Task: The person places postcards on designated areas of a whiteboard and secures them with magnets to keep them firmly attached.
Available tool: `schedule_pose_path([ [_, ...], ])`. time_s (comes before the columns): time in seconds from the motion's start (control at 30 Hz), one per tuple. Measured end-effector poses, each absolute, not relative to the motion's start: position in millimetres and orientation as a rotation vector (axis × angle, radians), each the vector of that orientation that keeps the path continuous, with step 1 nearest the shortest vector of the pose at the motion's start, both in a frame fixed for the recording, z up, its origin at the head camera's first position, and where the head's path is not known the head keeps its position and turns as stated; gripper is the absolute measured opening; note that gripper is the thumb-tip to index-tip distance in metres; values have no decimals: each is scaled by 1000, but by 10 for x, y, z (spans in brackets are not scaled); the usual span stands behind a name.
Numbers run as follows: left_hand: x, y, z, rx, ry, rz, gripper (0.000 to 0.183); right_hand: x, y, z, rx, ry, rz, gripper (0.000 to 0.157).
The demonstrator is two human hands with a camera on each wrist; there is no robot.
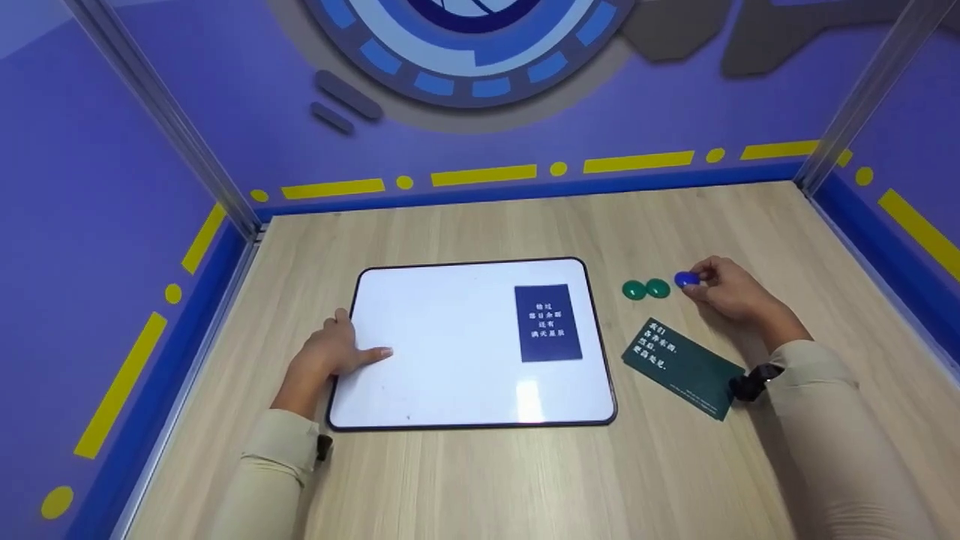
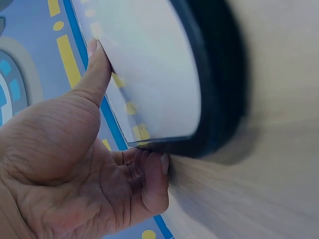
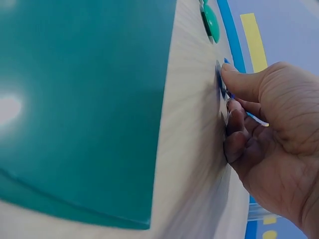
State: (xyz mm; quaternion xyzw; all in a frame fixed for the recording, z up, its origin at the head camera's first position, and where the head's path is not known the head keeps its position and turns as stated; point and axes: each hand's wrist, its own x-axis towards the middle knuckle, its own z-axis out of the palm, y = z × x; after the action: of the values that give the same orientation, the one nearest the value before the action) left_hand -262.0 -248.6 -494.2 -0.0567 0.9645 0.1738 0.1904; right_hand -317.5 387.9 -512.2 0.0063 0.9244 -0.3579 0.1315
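Note:
A white magnetic whiteboard (image 1: 442,337) with a black rim lies on the table. My left hand (image 1: 334,349) grips its left edge, thumb on the white face and fingers curled at the rim, as the left wrist view shows up close. On the board's right part lies a dark blue card (image 1: 551,349) with white writing. Right of the board, my right hand (image 1: 731,289) pinches a round blue magnet (image 1: 685,279) between thumb and fingers, low over the table. Beside it sit two domed green magnets (image 1: 634,290), close together. In the right wrist view the fingers partly hide the blue magnet.
A stack of dark green cards (image 1: 682,367) with white writing lies between the board and my right forearm. Purple-blue panels (image 1: 450,142) with yellow marks and metal corner posts (image 1: 161,105) enclose the wooden table (image 1: 480,480) at the back and sides.

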Motion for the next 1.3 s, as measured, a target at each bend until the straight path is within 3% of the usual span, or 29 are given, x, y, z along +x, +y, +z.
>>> schedule_pose_path([
  [1.3,-2645,-2499,-4988,-136,2721,472,122,-3158,3861,-5071,61,2659,-1037,67],
])
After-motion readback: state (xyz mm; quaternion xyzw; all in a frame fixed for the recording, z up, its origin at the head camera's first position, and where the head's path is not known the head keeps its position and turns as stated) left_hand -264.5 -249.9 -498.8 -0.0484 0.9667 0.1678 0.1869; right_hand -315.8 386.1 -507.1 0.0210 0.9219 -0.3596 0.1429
